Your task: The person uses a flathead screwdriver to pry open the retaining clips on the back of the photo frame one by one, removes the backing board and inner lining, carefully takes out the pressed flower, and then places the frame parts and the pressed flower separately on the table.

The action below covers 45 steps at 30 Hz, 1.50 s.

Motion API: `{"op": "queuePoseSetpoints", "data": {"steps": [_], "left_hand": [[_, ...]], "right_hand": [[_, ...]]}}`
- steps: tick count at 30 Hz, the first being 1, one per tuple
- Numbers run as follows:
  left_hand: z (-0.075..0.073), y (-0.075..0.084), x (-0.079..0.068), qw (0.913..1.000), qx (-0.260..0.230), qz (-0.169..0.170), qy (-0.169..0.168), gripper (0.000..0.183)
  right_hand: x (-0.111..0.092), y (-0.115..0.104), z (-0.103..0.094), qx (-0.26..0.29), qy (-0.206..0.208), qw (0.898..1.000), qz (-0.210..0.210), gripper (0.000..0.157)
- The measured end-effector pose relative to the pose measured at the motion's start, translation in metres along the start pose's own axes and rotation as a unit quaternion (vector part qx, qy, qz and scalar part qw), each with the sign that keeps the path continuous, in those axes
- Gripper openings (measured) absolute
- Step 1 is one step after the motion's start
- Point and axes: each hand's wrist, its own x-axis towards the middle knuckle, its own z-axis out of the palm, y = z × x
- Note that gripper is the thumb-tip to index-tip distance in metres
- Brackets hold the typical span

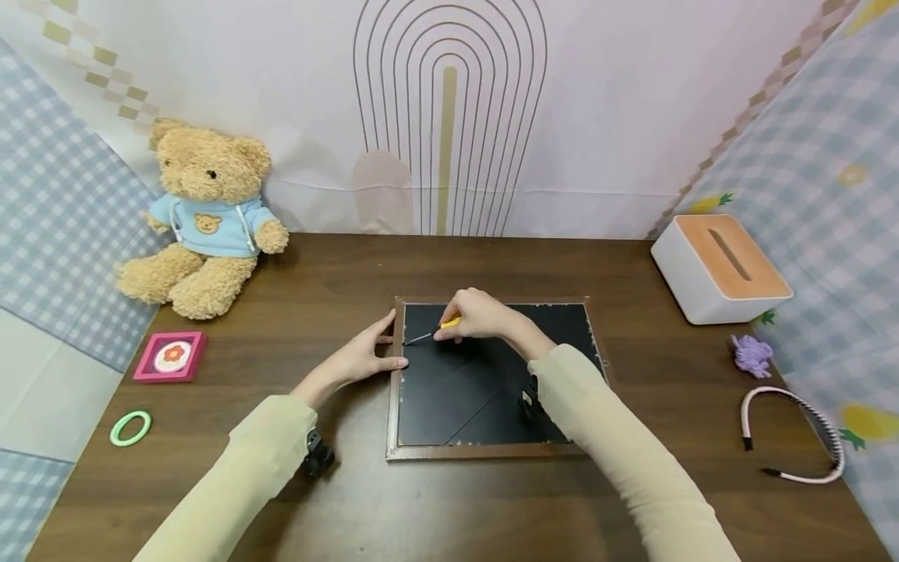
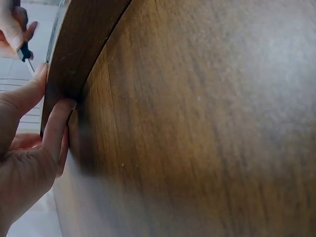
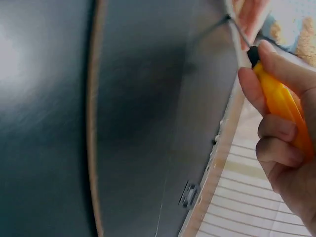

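A picture frame [image 1: 492, 451] lies with its black backing board [image 1: 449, 390] facing up on the brown table. My right hand [image 1: 481, 314] grips a screwdriver by its yellow handle [image 3: 281, 101]. The metal shaft [image 1: 419, 339] slants down to the left, with its tip at the board's left edge, by the frame's inner side. My left hand [image 1: 358, 355] braces the frame's left side. Its fingers are fairly straight; in the left wrist view, fingertips [image 2: 66, 104] press the frame's dark outer side. A small metal hanger [image 3: 189, 195] shows near the board's edge.
A teddy bear [image 1: 211, 211] sits at back left, above a pink framed flower box [image 1: 171, 357] and a green ring [image 1: 130, 428]. On the right are a white tissue box [image 1: 709, 285], a purple hair claw [image 1: 752, 356] and a headband [image 1: 836, 445].
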Motion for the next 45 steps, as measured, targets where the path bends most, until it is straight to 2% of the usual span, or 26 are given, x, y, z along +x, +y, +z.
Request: {"op": "queuePoseSetpoints", "data": {"steps": [6, 10, 15, 19, 25, 27, 29, 31, 35, 38, 41, 45], "left_hand": [[0.001, 0.002, 0.002, 0.9999, 0.010, -0.005, -0.009, 0.092], [0.001, 0.004, 0.002, 0.9998, 0.013, -0.009, -0.010, 0.091], [0.001, 0.004, 0.002, 0.9999, 0.009, -0.003, -0.006, 0.089], [0.000, 0.001, 0.002, 1.0000, 0.004, 0.005, -0.002, 0.090], [-0.001, 0.002, 0.001, 0.9998, -0.001, 0.017, 0.009, 0.089], [-0.001, 0.003, 0.001, 0.9998, 0.001, 0.020, 0.009, 0.088], [-0.001, 0.003, 0.001, 0.9998, -0.001, 0.018, 0.008, 0.088], [0.000, 0.004, 0.001, 0.9999, -0.001, 0.015, 0.006, 0.088], [0.003, 0.004, 0.001, 1.0000, -0.001, 0.003, 0.004, 0.089], [0.004, 0.004, 0.002, 1.0000, -0.001, -0.003, -0.001, 0.089], [0.003, 0.004, 0.002, 1.0000, -0.002, -0.005, -0.002, 0.089], [0.001, 0.002, 0.001, 0.9999, -0.010, -0.002, 0.003, 0.088]], "right_hand": [[-0.003, -0.012, 0.003, -0.069, 0.019, 0.997, -0.009, 0.021], [-0.001, -0.029, -0.001, -0.117, 0.023, 0.993, -0.020, 0.023], [0.012, -0.058, -0.012, -0.186, 0.007, 0.983, 0.004, 0.028], [0.025, -0.077, -0.016, -0.240, -0.008, 0.971, 0.016, 0.019], [0.040, -0.097, -0.017, -0.267, -0.035, 0.963, 0.021, 0.018], [0.041, -0.095, -0.019, -0.264, -0.036, 0.964, 0.021, 0.016], [0.038, -0.083, -0.020, -0.246, -0.036, 0.968, 0.022, 0.014], [0.031, -0.062, -0.020, -0.214, -0.034, 0.976, 0.015, 0.017], [0.011, -0.016, -0.011, -0.124, -0.054, 0.991, -0.002, 0.022], [0.000, -0.001, -0.001, -0.103, -0.049, 0.993, -0.013, 0.026], [0.002, -0.013, -0.001, -0.164, -0.018, 0.986, -0.024, 0.025], [0.018, -0.050, -0.009, -0.283, -0.012, 0.959, -0.022, 0.027]]}}
